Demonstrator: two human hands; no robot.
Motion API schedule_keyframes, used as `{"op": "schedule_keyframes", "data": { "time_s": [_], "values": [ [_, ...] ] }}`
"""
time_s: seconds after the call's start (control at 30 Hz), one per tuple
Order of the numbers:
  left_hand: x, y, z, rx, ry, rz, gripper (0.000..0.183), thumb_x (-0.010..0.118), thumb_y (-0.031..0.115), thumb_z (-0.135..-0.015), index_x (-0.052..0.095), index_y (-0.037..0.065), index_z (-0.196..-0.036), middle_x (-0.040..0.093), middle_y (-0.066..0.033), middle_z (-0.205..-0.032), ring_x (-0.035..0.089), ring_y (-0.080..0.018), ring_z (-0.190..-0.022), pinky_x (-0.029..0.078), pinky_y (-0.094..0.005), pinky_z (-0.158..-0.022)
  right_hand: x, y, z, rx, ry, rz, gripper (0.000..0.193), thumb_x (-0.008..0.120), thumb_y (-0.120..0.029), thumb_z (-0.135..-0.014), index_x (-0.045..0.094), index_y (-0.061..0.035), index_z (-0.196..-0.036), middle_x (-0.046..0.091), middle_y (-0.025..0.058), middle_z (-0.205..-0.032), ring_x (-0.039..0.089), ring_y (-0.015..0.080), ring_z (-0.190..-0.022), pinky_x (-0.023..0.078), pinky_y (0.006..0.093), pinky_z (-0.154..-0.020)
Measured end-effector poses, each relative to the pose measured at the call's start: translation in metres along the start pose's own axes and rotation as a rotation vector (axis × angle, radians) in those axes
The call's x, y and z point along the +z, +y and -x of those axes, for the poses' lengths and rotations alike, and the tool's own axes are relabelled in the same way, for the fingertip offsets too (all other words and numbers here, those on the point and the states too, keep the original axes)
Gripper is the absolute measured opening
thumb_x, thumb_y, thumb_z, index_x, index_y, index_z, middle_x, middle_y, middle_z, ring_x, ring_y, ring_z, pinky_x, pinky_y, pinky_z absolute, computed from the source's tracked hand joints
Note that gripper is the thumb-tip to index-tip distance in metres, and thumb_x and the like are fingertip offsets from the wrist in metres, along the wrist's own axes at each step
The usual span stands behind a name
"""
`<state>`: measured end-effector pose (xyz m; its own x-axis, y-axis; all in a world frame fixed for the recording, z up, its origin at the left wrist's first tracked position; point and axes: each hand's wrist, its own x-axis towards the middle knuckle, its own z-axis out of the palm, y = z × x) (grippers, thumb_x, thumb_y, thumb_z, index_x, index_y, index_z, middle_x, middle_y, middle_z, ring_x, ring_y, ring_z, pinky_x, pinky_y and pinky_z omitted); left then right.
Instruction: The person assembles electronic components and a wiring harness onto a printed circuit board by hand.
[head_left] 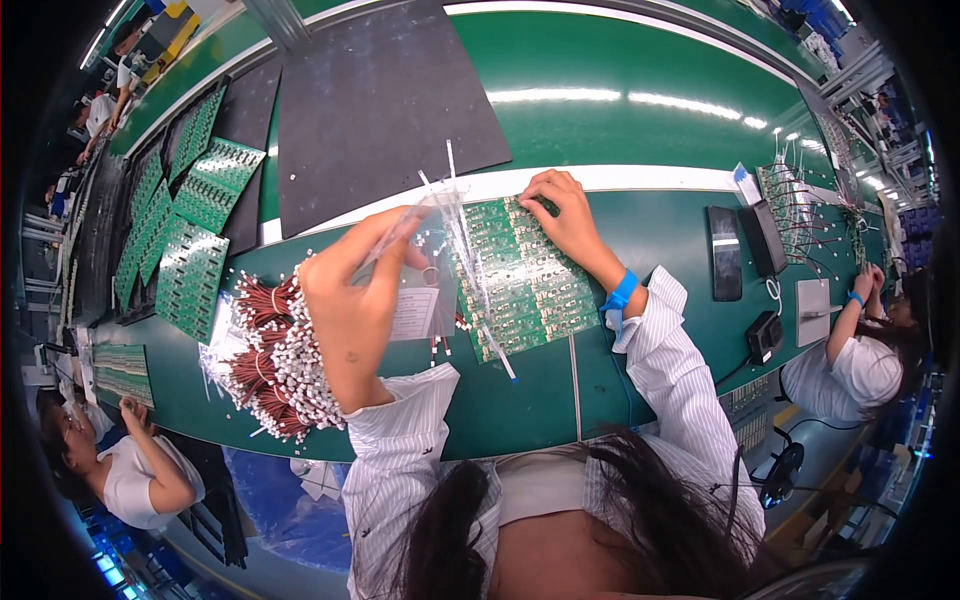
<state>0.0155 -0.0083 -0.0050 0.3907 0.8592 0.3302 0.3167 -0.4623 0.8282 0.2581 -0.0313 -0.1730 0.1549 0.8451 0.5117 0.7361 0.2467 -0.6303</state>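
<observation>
My left hand (355,290) is closed in a pinch on a clear plastic bag (443,265). A printed white label (415,312) shows by the bag, and narrow shiny strips (483,275) stretch from it across a green circuit board panel (540,285). The panel lies flat on the table in front of me. My right hand (562,215) is at the panel's far edge, thumb and fingertips pressed together. Whatever sits between those fingertips is too small to make out. Beside my left hand lie bundles of red and black wires with white connectors (285,365).
Several green circuit boards (190,275) lean at the left. A black mat (385,110) covers part of the raised far surface. To the right are a dark phone-like slab (724,253), a black box (763,238) and a wired board (797,215). Other people sit left and right.
</observation>
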Motion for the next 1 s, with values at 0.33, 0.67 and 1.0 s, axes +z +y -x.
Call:
{"op": "schedule_keyframes", "data": {
  "time_s": [0.33, 0.67, 1.0],
  "values": [
    [0.001, 0.001, 0.0, 0.006, -0.003, 0.033, 0.016, 0.057, 0.008, -0.084, 0.065, -0.003, -0.093, 0.06, -0.0051, -0.059, 0.052, -0.0075, -0.063, 0.042, -0.0212, -0.066, -0.001, -0.017, -0.005, -0.202, -0.034, 0.308, 0.005, 0.061, -0.006, -0.074, 0.058, -0.0055, -0.078, 0.054, 0.0036, -0.081, 0.051, 0.0209, -0.082, 0.036, 0.0339, -0.075],
    [0.0, 0.004, 0.001, 0.005, 0.004, 0.022, 0.016, 0.057, 0.008, -0.083, 0.065, -0.003, -0.092, 0.06, -0.0049, -0.059, 0.052, -0.0075, -0.063, 0.042, -0.0213, -0.065, -0.002, -0.015, -0.005, -0.08, -0.034, 0.069, 0.007, 0.061, -0.007, -0.075, 0.054, -0.0048, -0.075, 0.054, 0.0052, -0.078, 0.051, 0.0235, -0.077, 0.037, 0.0333, -0.072],
    [0.001, -0.004, 0.0, 0.088, 0.028, 0.012, 0.014, 0.059, 0.003, -0.079, 0.067, 0.0, -0.09, 0.062, -0.0066, -0.059, 0.06, -0.0106, -0.055, 0.043, -0.0223, -0.053, 0.002, -0.011, -0.003, -0.14, -0.01, 0.047, 0.006, 0.059, -0.002, -0.075, 0.054, -0.0011, -0.078, 0.054, 0.0097, -0.082, 0.052, 0.0282, -0.08, 0.041, 0.0355, -0.072]
  ]
}}
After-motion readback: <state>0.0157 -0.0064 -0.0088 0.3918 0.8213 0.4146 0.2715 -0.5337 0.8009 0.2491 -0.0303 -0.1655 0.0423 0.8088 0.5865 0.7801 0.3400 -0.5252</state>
